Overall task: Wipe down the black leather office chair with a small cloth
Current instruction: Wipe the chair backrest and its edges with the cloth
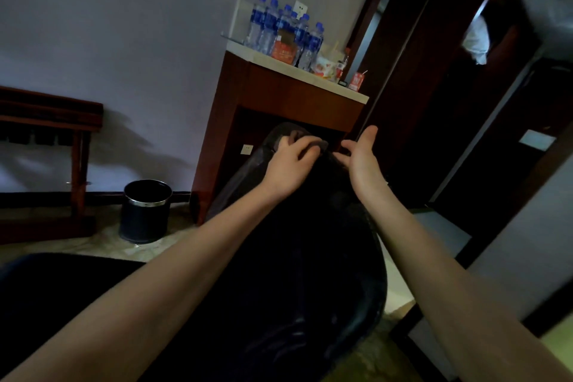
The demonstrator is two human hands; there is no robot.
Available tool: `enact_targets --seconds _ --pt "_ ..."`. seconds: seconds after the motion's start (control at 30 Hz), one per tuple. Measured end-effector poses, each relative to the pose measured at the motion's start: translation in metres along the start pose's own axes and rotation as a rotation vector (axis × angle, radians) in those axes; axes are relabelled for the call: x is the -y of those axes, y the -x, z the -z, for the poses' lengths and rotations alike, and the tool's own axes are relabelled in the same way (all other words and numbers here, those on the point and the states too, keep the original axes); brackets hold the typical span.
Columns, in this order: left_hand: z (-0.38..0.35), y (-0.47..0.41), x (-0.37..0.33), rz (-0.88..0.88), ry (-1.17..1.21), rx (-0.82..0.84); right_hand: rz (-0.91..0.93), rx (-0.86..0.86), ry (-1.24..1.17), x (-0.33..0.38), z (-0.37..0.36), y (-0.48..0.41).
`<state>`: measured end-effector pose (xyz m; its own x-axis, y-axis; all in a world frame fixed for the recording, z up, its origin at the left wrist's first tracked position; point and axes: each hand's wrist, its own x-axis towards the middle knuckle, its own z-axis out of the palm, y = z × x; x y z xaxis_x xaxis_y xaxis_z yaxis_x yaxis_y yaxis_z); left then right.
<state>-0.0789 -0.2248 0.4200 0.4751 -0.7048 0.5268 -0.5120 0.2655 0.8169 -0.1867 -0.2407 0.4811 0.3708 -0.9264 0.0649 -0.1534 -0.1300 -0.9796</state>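
So my left hand (290, 161) is up at the top edge of the black leather office chair (294, 273), just above the middle of the frame. Its fingers are curled over the small cloth (299, 135) and hold it down on the chair's top edge. The cloth is a dark greyish thing, and bits of it poke out past my knuckles on the far side. It's pretty dim in here, so I can't tell how much of it is bunched under my palm.

My right hand (361, 155) is just beside it, right of centre. The palm is turned in toward the left hand, the thumb sticks up, and the fingers are loosely bent and a bit spread, gripping nothing. The fingertips are near the chair's edge, but I can't tell if they touch it.

The chair back fills most of the lower middle of the frame between my forearms.

There's a black bin (145, 211) with a shiny rim on the floor at lower left. A wooden cabinet (279, 96) sits behind the chair, with a bunch of blue-capped water bottles (279, 28) on top, upper centre.
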Motion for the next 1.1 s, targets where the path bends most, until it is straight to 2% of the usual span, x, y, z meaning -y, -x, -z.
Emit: enact_targets --seconds 0.2,0.43,0.6,0.73,0.8,0.93,1.1 --pt "0.012 0.065 -0.031 -0.178 0.07 0.139 -0.027 -0.009 -0.125 0.004 0.005 0.015" --pt "0.025 0.13 -0.055 -0.244 0.129 0.186 -0.032 -0.017 -0.185 0.0 0.008 0.024" --pt "0.034 0.178 -0.055 -0.352 0.125 0.175 0.009 0.006 -0.09 0.0 0.01 0.031" --pt "0.043 0.21 -0.044 -0.462 0.043 0.204 0.084 0.019 0.186 -0.002 0.017 0.039" --pt "0.047 0.21 -0.045 -0.506 -0.011 0.206 0.1 0.056 0.218 -0.007 0.024 0.046" --pt "0.051 0.187 -0.063 -0.622 -0.163 0.247 0.069 0.083 0.096 -0.022 0.043 0.061" --pt "0.049 0.142 -0.09 -0.53 -0.281 0.335 0.054 0.117 0.004 -0.034 0.061 0.075"
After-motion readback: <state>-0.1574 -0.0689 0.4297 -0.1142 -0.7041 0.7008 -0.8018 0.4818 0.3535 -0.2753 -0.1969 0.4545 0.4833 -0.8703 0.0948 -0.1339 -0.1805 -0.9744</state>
